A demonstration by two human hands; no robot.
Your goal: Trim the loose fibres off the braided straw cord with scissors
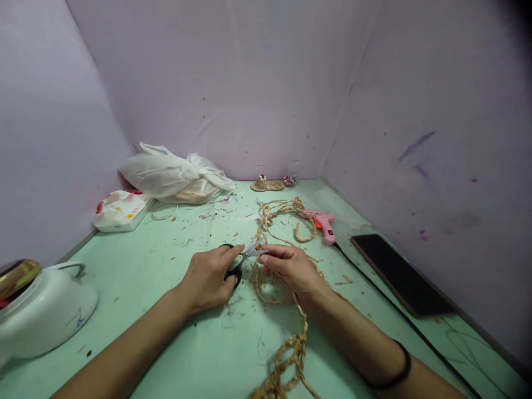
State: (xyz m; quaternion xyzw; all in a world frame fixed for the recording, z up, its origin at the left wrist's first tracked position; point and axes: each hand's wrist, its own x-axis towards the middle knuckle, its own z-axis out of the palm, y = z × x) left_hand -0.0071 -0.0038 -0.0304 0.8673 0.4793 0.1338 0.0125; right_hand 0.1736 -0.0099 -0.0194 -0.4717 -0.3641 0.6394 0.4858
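My left hand [211, 274] is closed on the black handles of a pair of scissors [250, 252], whose blades are parted and point right. Beside the blade tips, my right hand [293, 269] pinches a braided straw cord [258, 282]. Part of the cord is hidden behind the fingers. Above my right hand, loops of the cord [305, 238] lie on the table, and a thicker tangle of it [286, 363] trails toward the near edge.
A pink glue gun [328, 227] with a black cable lies right of the loops, near a dark phone [401, 274]. At the left are a white pot [50, 310], a tissue pack [122, 210] and a white plastic bag [174, 172]. Small woven pieces [267, 185] sit against the back wall.
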